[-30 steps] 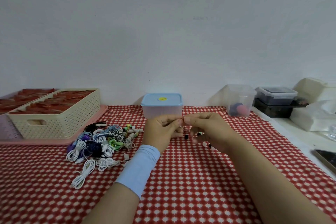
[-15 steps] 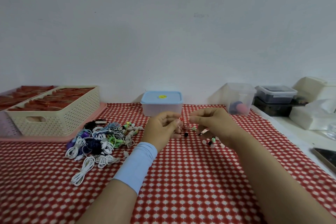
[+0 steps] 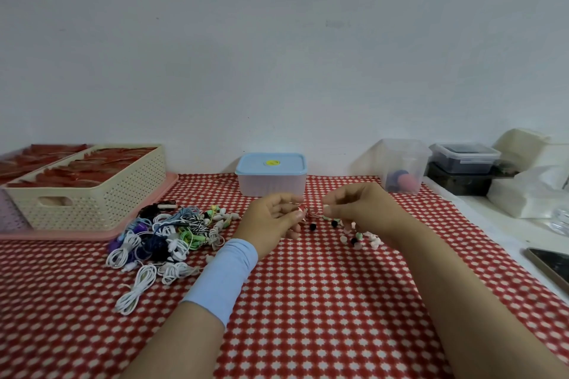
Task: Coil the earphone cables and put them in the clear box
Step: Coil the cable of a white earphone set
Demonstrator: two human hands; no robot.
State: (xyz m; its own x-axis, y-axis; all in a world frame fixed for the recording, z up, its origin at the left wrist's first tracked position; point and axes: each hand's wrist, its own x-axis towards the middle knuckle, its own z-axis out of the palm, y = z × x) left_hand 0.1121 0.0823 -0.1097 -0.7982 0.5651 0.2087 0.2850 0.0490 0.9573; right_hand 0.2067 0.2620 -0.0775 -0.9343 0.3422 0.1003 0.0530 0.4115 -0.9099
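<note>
My left hand (image 3: 274, 217) and my right hand (image 3: 360, 209) are raised just above the checked cloth, each pinching one end of a thin red-and-white earphone cable (image 3: 312, 215) stretched between them. Small black and pale earbuds (image 3: 357, 238) dangle under my right hand. A pile of coiled earphones (image 3: 166, 234) in white, green, blue and black lies to the left. The clear box (image 3: 401, 169) stands open at the back right with pink and blue items inside.
A lidded box with a blue lid (image 3: 271, 174) stands right behind my hands. A cream basket (image 3: 92, 191) on a pink tray (image 3: 61, 234) fills the back left. Dark lidded containers (image 3: 462, 168), white packets (image 3: 529, 197) and a phone (image 3: 551, 261) are on the right.
My hands have drawn apart, the right one moving right, stretching the cable between them. The earbuds now hang lower under my right hand.
</note>
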